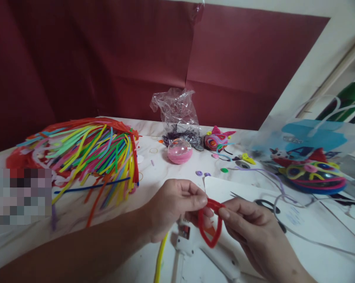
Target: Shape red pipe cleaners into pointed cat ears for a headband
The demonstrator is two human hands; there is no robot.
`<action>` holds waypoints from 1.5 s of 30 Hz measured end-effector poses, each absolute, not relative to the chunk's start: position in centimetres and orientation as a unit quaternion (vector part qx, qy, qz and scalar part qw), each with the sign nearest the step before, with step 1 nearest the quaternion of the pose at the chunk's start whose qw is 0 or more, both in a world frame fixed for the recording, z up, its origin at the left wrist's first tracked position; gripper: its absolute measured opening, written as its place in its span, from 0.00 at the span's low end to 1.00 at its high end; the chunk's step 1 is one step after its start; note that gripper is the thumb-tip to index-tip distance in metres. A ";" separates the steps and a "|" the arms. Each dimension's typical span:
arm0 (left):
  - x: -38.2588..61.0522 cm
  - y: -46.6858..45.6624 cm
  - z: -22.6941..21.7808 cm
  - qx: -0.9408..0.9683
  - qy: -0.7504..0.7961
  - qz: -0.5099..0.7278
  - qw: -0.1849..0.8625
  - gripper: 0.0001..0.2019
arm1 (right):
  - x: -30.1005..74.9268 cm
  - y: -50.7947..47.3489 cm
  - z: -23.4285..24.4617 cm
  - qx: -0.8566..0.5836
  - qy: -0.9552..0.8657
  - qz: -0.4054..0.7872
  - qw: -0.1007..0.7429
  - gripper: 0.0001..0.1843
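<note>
Between my two hands is a red pipe cleaner [213,240] bent into a closed loop with a pointed lower end. My left hand [177,208] pinches its upper left side, and my right hand [254,228] pinches the upper right corner. Below the loop lies a white device [221,259], possibly a glue gun, partly hidden by my right hand. A white power strip [185,241] sits under my left fingers. Black-handled scissors [267,204] rest on white paper [224,188] behind my right hand. One yellow pipe cleaner [160,259] runs along the table below my left wrist.
Many coloured pipe cleaners [97,157] spill from a red bag at left. Farther back are a clear plastic bag [179,106], a pink-wrapped clear ball [180,151] and a pink eared figure [215,139]. An eared, pipe-cleaner-trimmed ball [317,175], loose cords and a carrier bag [310,133] stand right.
</note>
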State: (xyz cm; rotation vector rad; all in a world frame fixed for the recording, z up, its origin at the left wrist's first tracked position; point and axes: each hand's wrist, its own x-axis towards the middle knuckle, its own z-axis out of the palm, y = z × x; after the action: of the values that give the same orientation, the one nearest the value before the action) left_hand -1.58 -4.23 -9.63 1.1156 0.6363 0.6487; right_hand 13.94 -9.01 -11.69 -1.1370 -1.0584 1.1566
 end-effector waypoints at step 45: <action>-0.6 -5.1 -9.6 0.572 0.362 0.341 0.652 0.02 | 13.6 -9.1 -12.4 -0.459 -0.470 0.509 0.556 0.12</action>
State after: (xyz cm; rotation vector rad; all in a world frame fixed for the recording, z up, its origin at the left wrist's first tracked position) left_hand -0.64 -5.07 -9.55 1.2993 0.8219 0.7752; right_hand 13.57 -9.09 -12.37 -1.0848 -1.1099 1.2019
